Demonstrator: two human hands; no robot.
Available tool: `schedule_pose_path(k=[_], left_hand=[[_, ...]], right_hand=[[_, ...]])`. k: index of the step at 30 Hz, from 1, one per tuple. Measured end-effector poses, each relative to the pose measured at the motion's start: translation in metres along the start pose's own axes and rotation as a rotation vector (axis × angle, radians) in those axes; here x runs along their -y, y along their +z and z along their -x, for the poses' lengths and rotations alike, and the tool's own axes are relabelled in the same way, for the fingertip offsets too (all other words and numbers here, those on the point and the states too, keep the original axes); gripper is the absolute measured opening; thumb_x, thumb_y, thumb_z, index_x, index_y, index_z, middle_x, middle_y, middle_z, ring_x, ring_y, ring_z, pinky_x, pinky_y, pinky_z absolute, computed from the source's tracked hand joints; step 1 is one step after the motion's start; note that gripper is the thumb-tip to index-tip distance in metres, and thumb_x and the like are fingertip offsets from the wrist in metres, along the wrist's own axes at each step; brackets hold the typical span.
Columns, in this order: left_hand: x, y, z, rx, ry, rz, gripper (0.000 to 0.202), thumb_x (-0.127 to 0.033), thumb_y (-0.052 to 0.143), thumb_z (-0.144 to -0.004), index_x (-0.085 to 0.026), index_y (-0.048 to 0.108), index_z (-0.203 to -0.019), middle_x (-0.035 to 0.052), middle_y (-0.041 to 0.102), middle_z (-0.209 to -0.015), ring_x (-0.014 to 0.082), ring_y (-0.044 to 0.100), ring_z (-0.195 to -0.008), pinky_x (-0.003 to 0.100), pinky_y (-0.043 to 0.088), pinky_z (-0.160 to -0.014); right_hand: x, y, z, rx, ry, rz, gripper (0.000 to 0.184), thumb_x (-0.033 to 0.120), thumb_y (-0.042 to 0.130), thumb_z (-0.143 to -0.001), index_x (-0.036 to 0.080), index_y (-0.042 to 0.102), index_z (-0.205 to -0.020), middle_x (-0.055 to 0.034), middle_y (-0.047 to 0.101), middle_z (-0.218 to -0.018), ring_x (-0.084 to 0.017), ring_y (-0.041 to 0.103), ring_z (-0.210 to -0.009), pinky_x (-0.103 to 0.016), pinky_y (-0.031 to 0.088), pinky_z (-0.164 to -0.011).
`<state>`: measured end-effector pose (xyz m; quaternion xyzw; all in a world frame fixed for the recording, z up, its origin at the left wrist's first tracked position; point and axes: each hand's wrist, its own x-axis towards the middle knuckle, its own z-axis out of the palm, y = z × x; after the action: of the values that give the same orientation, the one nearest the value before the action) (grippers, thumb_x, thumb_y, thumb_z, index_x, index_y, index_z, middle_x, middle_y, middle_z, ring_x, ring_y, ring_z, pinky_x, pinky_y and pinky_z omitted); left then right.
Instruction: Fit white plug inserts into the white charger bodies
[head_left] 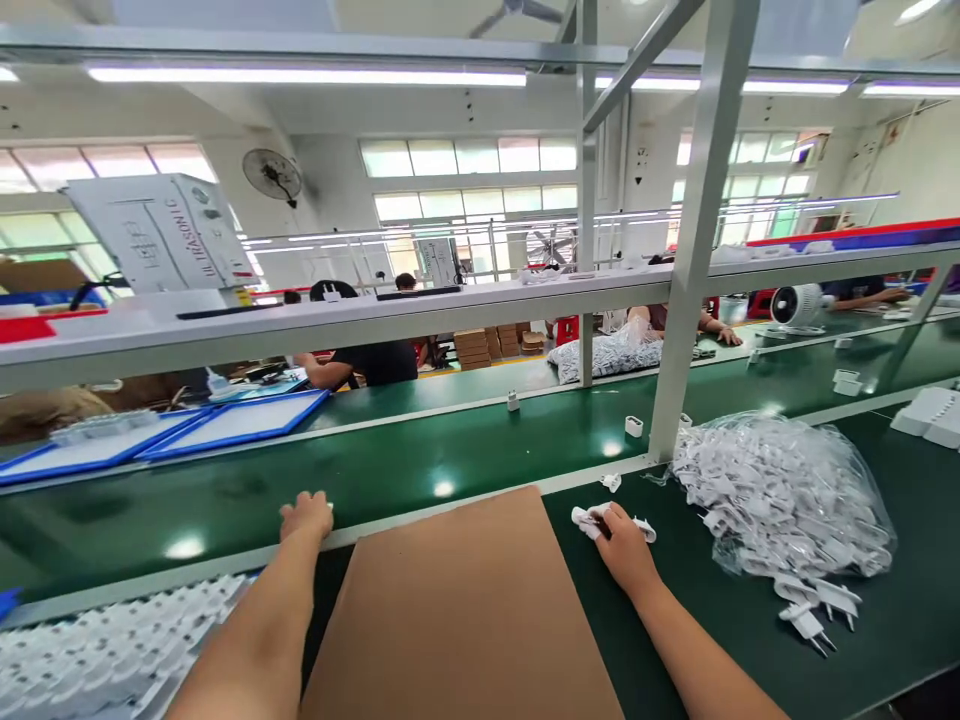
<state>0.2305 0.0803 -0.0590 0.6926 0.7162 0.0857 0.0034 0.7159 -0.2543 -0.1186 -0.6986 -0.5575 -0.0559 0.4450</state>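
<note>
My left hand (306, 516) reaches over the near edge of the green conveyor belt (390, 455), its fingers curled. A bit of something white shows at the fingertips, mostly hidden by the hand. My right hand (624, 548) is closed around white plastic plug parts (588, 522) on the dark green mat. One white end sticks out left of the fingers, another to the right. Just beyond it lies a small white plug piece (611, 482). Between my arms is a brown cardboard sheet (457, 610).
A clear bag of white plug parts (780, 490) spills out at right, near a metal post (686, 240). White pieces in rows (112, 640) fill the lower left. The belt carries a white housing (634, 427) and a small charger (513, 401). Co-workers sit beyond it.
</note>
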Motion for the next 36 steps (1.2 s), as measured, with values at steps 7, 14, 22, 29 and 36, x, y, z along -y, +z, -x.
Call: schedule_pose_path(k=[7, 14, 22, 29, 36], left_hand=[[0.011, -0.012, 0.006, -0.081, -0.132, 0.006, 0.027, -0.02, 0.054, -0.077, -0.017, 0.069, -0.098, 0.0213, 0.068, -0.107, 0.0445, 0.065, -0.111, 0.051, 0.055, -0.081], [-0.077, -0.015, 0.052, -0.08, 0.352, 0.209, 0.044, -0.04, 0.042, -0.1, -0.018, 0.059, -0.134, 0.0129, 0.058, -0.138, 0.0243, 0.062, -0.12, 0.032, 0.052, -0.1], [-0.168, -0.015, 0.241, 0.21, 0.967, 0.719, 0.032, -0.046, 0.058, -0.097, -0.023, 0.069, -0.117, 0.0064, 0.067, -0.114, 0.0192, 0.064, -0.09, 0.029, 0.052, -0.079], [-0.203, 0.017, 0.28, 0.276, 0.938, 0.878, 0.03, -0.041, 0.064, -0.094, -0.019, 0.07, -0.112, 0.006, 0.064, -0.099, 0.018, 0.06, -0.08, 0.031, 0.049, -0.074], [-0.209, 0.036, 0.277, 0.356, 0.818, 1.044, 0.032, -0.048, 0.073, -0.088, -0.017, 0.071, -0.097, 0.0022, 0.056, -0.086, 0.0148, 0.052, -0.07, 0.028, 0.043, -0.066]], right_hand=[[0.001, 0.0, 0.0, 0.03, 0.095, -0.069, 0.014, 0.026, 0.056, -0.088, 0.023, 0.069, -0.092, -0.0068, 0.071, -0.096, -0.025, 0.069, -0.087, -0.034, 0.052, -0.076], [0.023, -0.015, -0.011, -0.097, 0.243, -0.53, 0.019, 0.04, 0.077, -0.071, 0.023, 0.072, -0.077, -0.0067, 0.069, -0.086, -0.026, 0.064, -0.081, -0.041, 0.053, -0.081], [0.043, -0.006, -0.005, 0.175, 0.46, -0.784, 0.046, 0.056, 0.081, -0.069, 0.023, 0.072, -0.1, -0.006, 0.076, -0.095, -0.02, 0.067, -0.078, -0.039, 0.056, -0.078], [0.059, -0.017, -0.001, 0.292, 0.492, -0.908, 0.046, 0.057, 0.088, -0.065, 0.024, 0.073, -0.093, -0.0025, 0.074, -0.086, -0.015, 0.059, -0.064, -0.033, 0.053, -0.065], [0.074, -0.016, 0.002, 0.286, 0.39, -0.829, 0.035, 0.046, 0.09, -0.069, 0.025, 0.076, -0.093, -0.0031, 0.074, -0.095, -0.02, 0.067, -0.085, -0.038, 0.055, -0.084]])
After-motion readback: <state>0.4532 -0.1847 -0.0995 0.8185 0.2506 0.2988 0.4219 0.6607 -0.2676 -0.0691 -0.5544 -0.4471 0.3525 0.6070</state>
